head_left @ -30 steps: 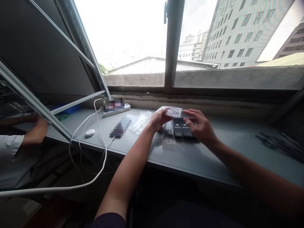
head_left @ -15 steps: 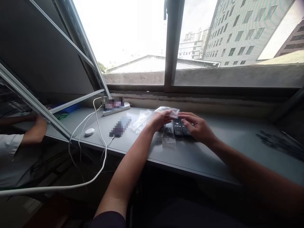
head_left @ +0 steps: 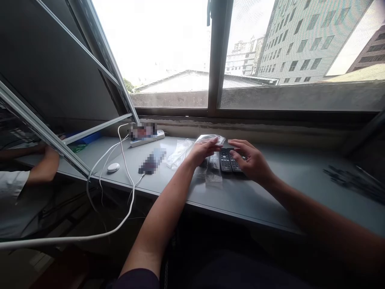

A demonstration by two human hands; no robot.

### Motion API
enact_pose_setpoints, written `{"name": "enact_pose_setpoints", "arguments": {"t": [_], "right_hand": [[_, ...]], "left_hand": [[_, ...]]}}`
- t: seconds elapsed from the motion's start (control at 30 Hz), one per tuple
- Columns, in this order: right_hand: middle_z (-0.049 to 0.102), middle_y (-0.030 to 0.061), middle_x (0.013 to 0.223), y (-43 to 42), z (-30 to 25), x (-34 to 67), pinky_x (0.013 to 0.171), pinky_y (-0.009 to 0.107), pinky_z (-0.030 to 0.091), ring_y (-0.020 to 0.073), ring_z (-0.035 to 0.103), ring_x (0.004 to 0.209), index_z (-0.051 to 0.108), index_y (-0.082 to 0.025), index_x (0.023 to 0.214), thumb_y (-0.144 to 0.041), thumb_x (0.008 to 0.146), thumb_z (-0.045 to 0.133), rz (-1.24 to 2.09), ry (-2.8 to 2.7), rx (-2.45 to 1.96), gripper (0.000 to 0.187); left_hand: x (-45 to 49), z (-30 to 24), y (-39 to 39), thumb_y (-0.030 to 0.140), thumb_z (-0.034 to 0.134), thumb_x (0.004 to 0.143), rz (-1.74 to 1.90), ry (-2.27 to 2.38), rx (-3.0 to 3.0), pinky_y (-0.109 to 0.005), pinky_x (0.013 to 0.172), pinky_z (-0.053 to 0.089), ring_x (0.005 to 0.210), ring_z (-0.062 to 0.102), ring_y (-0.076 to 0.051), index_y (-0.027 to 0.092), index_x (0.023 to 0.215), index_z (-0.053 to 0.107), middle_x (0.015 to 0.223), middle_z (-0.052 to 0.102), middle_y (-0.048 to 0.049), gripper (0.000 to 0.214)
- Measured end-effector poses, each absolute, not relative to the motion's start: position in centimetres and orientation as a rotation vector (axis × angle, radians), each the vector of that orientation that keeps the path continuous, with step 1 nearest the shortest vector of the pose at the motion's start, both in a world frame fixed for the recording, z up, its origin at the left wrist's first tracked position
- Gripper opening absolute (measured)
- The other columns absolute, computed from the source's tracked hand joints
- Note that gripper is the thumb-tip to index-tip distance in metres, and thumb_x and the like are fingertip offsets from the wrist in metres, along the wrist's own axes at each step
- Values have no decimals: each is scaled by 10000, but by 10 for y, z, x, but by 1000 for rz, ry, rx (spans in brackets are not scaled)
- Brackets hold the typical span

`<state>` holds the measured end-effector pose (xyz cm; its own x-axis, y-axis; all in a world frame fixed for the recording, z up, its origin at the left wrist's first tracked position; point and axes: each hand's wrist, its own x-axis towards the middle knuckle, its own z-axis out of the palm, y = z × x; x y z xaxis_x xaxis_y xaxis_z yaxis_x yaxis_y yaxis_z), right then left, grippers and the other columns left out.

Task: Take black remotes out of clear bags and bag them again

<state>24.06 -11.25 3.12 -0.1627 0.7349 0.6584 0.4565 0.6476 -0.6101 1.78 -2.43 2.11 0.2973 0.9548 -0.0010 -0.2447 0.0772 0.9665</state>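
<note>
My left hand (head_left: 203, 152) is closed on a clear plastic bag (head_left: 210, 138), with the thumb on top. To its right, my right hand (head_left: 253, 161) is apart from the bag, its thumb and fingers spread with nothing seen between them. Beneath and beside that hand, black remote controls (head_left: 225, 161) lie side by side on the table, partly covered by it. Another clear bag (head_left: 214, 176) lies flat just left of the remotes. More clear bags (head_left: 178, 155) are heaped left of my left hand.
On the grey table (head_left: 270, 212) lie a blurred phone-like object (head_left: 152, 161) on a cable, a round white case (head_left: 113, 167) and a power strip (head_left: 148, 138). Dark thin items (head_left: 355, 182) lie far right. A metal frame (head_left: 75, 156) stands left, with another person's arm (head_left: 45, 164) beyond.
My right fingers have come away from the bag's edge and opened. The bag has moved slightly left with my left hand.
</note>
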Motion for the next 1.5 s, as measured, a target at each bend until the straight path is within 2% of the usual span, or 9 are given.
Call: {"name": "enact_pose_setpoints", "arguments": {"t": [0.17,0.37,0.53,0.7,0.83,0.93,1.13,1.37,1.5], "right_hand": [[780,113,1471,-111,31,242,1214,573,589,357,738,1378,834,-288,1392,-373,1098,685,291,-1814,-950,341],[805,86,1440,-113,28,241,1228,588,579,357,739,1390,846,-330,1377,-382,1111,684,298,-1922,-883,316],[777,130,1476,-111,26,243,1205,589,598,377,738,1381,841,-281,1403,-387,1097,711,242,-1904,-909,349],[767,118,1497,-109,25,244,1227,610,574,381,709,1422,872,-299,1345,-386,1117,668,201,-1946,-904,318],[779,139,1381,-109,24,244,1140,583,632,376,752,1310,882,-285,1322,-433,1119,677,177,-1942,-912,324],[772,148,1354,-108,24,245,1110,570,648,372,758,1279,879,-273,1334,-440,1117,688,162,-1941,-920,334],[801,109,1469,-105,19,245,1277,625,540,380,689,1460,883,-305,1342,-376,1125,682,144,-1987,-848,304],[746,102,1588,-105,17,247,1323,688,478,397,567,1617,889,-309,1352,-375,1115,695,192,-2023,-872,313],[718,103,1625,-107,18,247,1330,666,478,394,559,1626,897,-312,1336,-398,1111,702,207,-2003,-886,309]], "left_hand": [[16,20,-24,670,958,843,1050,822,1140,-341,1006,566,1089,822,-249,206,1159,814,1164,870,-133,580],[14,19,-26,704,975,800,908,750,1240,-343,1036,568,1102,815,-242,169,1165,820,1203,855,-151,667],[15,20,-27,666,964,838,897,734,1253,-374,1061,568,1101,815,-250,172,1185,840,1213,857,-164,616],[16,23,-32,627,965,859,892,741,1253,-381,1063,575,1071,816,-242,165,1178,849,1159,854,-151,574],[16,29,-38,589,948,897,905,737,1239,-413,1083,585,1077,821,-247,173,1232,826,1275,831,-165,548],[17,32,-40,585,951,897,903,728,1217,-392,1055,591,1067,820,-236,178,1238,819,1296,822,-158,547],[16,29,-37,573,947,909,895,697,1242,-316,928,589,934,799,-179,166,1260,821,1189,838,-135,552],[15,28,-37,582,962,887,855,653,1289,-280,863,592,901,790,-169,165,1249,826,1104,839,-116,569],[18,31,-35,606,866,972,861,660,1180,-262,784,601,821,790,-169,142,1205,810,1034,844,-124,522]]}}
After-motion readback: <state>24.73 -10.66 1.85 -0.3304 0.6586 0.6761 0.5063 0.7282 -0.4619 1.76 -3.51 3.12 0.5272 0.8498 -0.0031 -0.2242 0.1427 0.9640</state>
